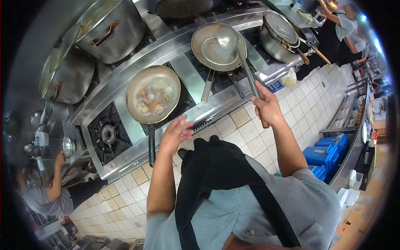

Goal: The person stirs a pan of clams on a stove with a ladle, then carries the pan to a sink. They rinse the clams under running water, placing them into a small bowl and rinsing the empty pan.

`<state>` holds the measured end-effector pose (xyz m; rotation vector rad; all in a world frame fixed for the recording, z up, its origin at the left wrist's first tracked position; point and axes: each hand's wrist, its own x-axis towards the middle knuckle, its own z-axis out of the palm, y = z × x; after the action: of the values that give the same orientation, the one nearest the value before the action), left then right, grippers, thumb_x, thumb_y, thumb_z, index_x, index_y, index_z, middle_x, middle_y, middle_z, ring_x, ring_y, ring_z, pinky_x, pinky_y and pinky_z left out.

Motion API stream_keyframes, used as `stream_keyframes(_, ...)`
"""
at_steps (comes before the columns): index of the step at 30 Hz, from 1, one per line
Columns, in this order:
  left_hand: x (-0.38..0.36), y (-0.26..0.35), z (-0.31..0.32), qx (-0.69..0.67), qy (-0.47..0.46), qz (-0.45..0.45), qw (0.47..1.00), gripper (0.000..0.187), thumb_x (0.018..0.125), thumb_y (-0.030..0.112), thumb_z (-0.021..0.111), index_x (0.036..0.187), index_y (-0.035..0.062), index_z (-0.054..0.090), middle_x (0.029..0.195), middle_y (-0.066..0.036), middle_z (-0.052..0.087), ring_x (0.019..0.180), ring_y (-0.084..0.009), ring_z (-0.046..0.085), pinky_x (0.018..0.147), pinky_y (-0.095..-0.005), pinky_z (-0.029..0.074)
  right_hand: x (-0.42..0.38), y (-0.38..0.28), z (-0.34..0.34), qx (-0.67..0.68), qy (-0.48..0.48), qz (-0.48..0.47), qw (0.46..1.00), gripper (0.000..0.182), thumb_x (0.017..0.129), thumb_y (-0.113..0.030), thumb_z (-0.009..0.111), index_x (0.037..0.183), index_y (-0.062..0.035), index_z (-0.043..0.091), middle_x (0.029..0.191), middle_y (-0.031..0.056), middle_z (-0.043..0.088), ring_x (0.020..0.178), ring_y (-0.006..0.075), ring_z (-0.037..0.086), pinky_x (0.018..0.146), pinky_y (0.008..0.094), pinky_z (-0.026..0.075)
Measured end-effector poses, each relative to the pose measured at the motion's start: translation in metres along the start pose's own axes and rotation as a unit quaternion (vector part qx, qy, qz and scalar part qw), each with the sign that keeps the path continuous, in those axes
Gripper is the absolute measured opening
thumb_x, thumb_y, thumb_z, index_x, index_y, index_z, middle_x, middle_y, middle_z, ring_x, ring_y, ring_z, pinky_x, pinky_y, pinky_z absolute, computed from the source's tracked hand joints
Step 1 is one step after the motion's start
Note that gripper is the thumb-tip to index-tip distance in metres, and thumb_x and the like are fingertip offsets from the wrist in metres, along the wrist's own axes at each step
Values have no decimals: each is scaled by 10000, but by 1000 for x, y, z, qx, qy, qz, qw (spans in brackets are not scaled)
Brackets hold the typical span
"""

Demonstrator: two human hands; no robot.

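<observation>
My right hand [267, 105] is wrapped round the wooden end of a long-handled ladle [248, 75]. The ladle's bowl hangs over a second frying pan [241, 41], in which a round mesh strainer [207, 85] lies with its handle over the rim. My left hand [177, 134] holds nothing, its fingers stretched out and apart. It is beside the black handle of a frying pan [129, 100], without gripping it. Liquid with shellfish-like pieces [153, 99] fills the middle of that pan, which sits on the stove.
Large stockpots [114, 35] stand at the back left. A bare burner [108, 133] lies left of the pan, and a stacked pot [279, 46] stands at the right. One co-worker [50, 196] is at lower left, others [339, 33] at upper right. Blue bins [323, 156] stand behind on the right.
</observation>
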<state>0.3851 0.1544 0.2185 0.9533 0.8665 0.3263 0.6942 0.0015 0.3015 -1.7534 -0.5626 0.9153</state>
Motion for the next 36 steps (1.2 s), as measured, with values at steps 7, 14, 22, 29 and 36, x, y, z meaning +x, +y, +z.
stream_keyframes(7,81,75,86,-91,-74,-68,991,431,991,342,530,1288,37,462,1073,-122,623,744,-176,610,607,-288,516,-5,7,-25,-88,79,-84,989,621,869,-29,621,1456,-72,421,804,30,577,560,71,466,516,236,420)
stream_keyframes(14,106,74,105,-115,-92,-63,987,258,976,155,516,1217,65,506,834,-11,548,512,-51,376,385,-201,283,-22,5,-46,-40,89,-86,992,610,877,-2,594,1457,-66,417,874,27,596,546,67,462,508,228,419)
stream_keyframes(22,61,101,78,-141,-106,28,984,279,981,150,486,1257,118,509,768,12,495,477,-47,353,375,-197,267,-22,4,-51,6,86,-113,990,629,882,20,563,1477,-62,376,935,46,627,528,48,456,468,211,393)
stream_keyframes(29,-4,89,44,-126,-6,38,991,297,977,139,484,1271,101,507,755,13,489,462,-39,348,369,-187,264,-23,-2,-34,36,17,-127,991,635,880,26,566,1478,-52,367,1096,85,627,535,49,464,471,207,401)
stream_keyframes(36,-91,61,-4,12,190,83,978,202,971,103,478,1159,72,546,715,20,503,441,-42,370,351,-191,268,-30,-4,6,-33,-116,-155,980,630,861,30,602,1456,-74,422,1177,78,619,720,76,528,644,218,465)
